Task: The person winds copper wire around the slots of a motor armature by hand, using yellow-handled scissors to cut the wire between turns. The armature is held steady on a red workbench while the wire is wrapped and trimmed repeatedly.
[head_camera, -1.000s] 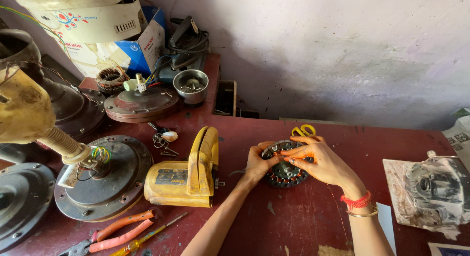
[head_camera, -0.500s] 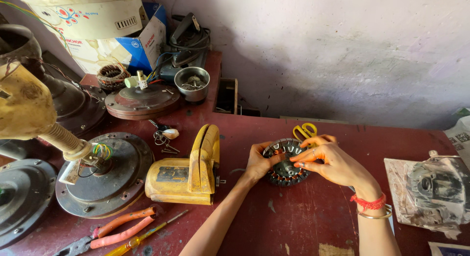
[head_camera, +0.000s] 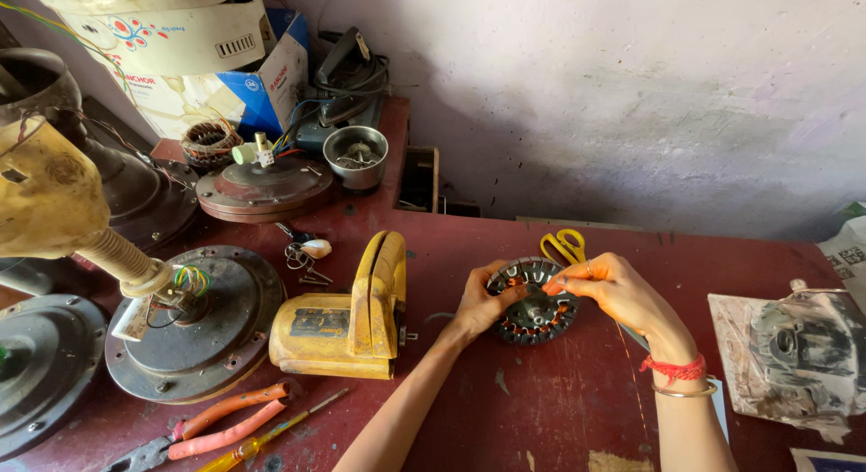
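— So, what lies leftmost?
— Orange pliers point(head_camera: 221, 422), then a yellow tool point(head_camera: 347, 314).
— And the hands?
— Left hand point(head_camera: 483, 300) and right hand point(head_camera: 613, 287) each clasp the stator point(head_camera: 534, 302), mid-bench point(head_camera: 541, 409), near yellow scissors point(head_camera: 564, 245).

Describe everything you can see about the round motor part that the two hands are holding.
The round motor part is a dark metal ring with slots all around it, packed with coppery orange wire coils, and a dark hub in the middle. It sits tilted on the red table, just in front of yellow-handled scissors. The left hand grips its left edge; the right hand pinches its upper right rim with the fingertips.
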